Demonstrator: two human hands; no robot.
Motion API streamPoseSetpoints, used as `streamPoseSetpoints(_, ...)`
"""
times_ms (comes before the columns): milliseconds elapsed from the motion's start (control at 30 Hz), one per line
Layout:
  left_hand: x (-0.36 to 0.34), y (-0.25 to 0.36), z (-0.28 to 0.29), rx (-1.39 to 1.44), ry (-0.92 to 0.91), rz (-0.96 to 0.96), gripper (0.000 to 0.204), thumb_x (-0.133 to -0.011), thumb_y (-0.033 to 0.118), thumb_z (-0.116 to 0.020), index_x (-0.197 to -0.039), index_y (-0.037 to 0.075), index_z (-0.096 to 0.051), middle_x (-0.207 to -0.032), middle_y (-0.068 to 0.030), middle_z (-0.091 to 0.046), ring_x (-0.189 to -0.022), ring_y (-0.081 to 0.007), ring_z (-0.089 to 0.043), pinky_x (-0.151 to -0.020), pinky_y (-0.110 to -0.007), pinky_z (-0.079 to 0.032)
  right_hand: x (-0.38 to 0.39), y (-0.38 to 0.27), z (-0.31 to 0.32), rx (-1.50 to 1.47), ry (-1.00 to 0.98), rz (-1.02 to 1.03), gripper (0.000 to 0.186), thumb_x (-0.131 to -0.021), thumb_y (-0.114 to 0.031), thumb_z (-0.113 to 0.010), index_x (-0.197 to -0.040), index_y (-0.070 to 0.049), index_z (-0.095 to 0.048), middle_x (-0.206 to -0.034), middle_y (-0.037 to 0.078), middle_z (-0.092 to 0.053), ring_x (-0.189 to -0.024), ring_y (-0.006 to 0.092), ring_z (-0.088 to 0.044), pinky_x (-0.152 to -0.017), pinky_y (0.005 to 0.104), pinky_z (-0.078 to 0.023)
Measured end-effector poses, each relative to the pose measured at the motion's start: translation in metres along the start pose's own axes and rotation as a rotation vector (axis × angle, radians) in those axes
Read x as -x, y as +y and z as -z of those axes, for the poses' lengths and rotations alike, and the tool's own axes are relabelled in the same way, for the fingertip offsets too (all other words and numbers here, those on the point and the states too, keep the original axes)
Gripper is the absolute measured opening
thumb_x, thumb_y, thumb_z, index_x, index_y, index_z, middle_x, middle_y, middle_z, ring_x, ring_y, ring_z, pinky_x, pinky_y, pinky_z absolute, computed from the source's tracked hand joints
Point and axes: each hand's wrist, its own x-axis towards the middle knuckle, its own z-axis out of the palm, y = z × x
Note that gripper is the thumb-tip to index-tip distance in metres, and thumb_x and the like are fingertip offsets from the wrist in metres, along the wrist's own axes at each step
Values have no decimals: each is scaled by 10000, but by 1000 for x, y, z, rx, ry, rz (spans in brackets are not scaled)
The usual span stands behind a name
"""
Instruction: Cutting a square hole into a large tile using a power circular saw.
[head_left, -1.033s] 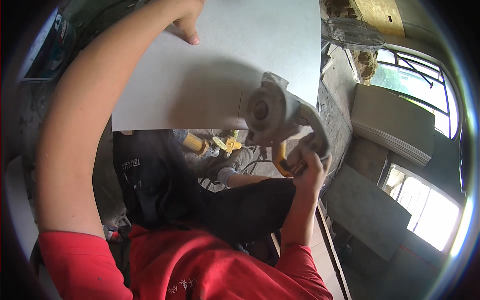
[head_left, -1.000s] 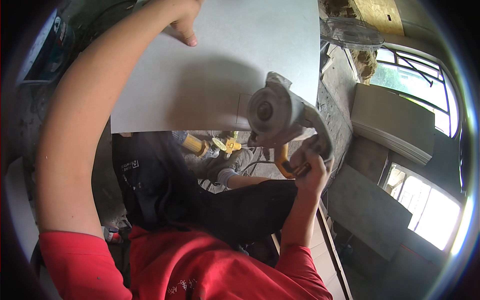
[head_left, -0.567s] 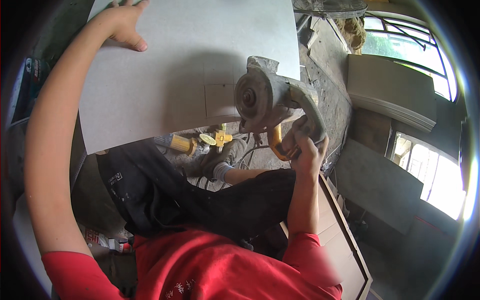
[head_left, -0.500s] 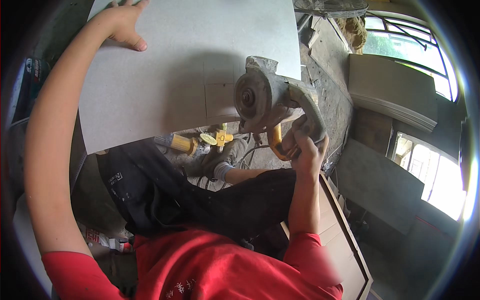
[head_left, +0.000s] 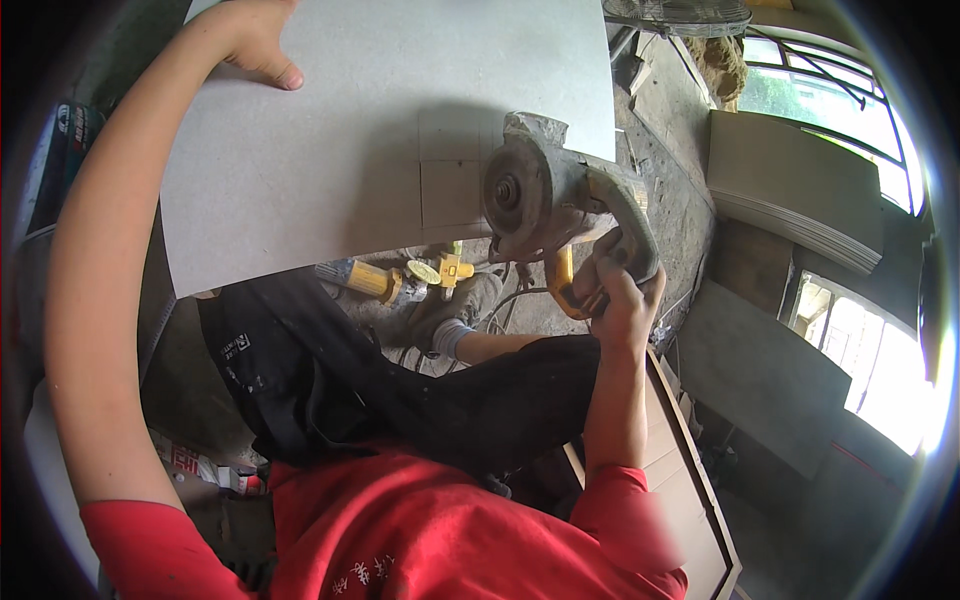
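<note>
A large pale grey tile [head_left: 350, 110] lies in front of me, with a rectangular outline of thin dark lines near its front edge. My left hand [head_left: 262, 42] rests on its upper left part, thumb stretched out and apart from the fingers, which are partly cut off by the frame's edge. My right hand [head_left: 625, 295] grips the handle of a dusty grey power cutter [head_left: 530, 190] with a round disc housing and a yellow lower part. The cutter sits at the tile's front right, beside the outline; whether its blade touches the tile is hidden.
Below the tile lie a yellow power tool [head_left: 365, 280], a yellow fitting [head_left: 452, 270] and hoses, near my foot. At right are stacked boards [head_left: 790, 185], a leaning grey panel [head_left: 765, 370] and windows. A wire fan cage [head_left: 680, 15] stands at the back, cartons [head_left: 690, 500] lower right.
Since a second ago my left hand has moved left along with the tile in the view, and the cutter sits slightly higher and left, showing more of the outline. In the last half second, little moved.
</note>
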Motion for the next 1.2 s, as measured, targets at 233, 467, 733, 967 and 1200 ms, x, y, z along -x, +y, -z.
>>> streamPoseSetpoints(233, 6, 2, 4, -5, -9, 11, 1297, -750, 574, -852, -1653, 73, -68, -1708, -241, -24, -1572, -412, -121, -1260, -521, -246, 0, 0, -1, -5, 38, 8, 233, -828, -114, -575, -987, 54, -605, -645, 105, -598, -512, 157, -546, -479, 284, -411)
streamPoseSetpoints(467, 10, 3, 6, 37, -63, 43, 1278, -763, 559, -848, -1650, 57, -79, -1705, -250, -56, -1568, -409, -151, -1251, -515, -269, 2, -2, -1, -71, 32, -23, 115, -855, -6, -550, -943, 52, -597, -667, 77, -584, -523, 138, -550, -507, 271, -421)
streamPoseSetpoints(733, -5, -4, -4, -1, 1, 1, 1259, -775, 544, -844, -1642, 23, -95, -1684, -283, -136, -1546, -414, -238, -1222, -511, -322, 0, 1, -2, -70, 45, -2, 142, -850, 2, -553, -969, 66, -599, -668, 78, -586, -523, 144, -557, -510, 273, -429)
streamPoseSetpoints(967, -10, -44, -31, 451, 441, -1199, 1232, -809, 539, -822, -1649, 48, -66, -1701, -258, -81, -1560, -402, -199, -1233, -533, -299, -2, -1, -6, -60, 77, 6, 131, -852, 2, -549, -960, 60, -595, -656, 79, -575, -511, 145, -542, -507, 276, -427)
streamPoseSetpoints(1200, 3, 1, 0, -9, -15, 27, 1215, -819, 538, -814, -1650, 53, -72, -1704, -251, -65, -1560, -410, -189, -1232, -542, -297, -4, -4, -7, -52, 45, 4, 130, -857, -6, -549, -958, 59, -597, -648, 78, -575, -509, 144, -541, -506, 278, -426)
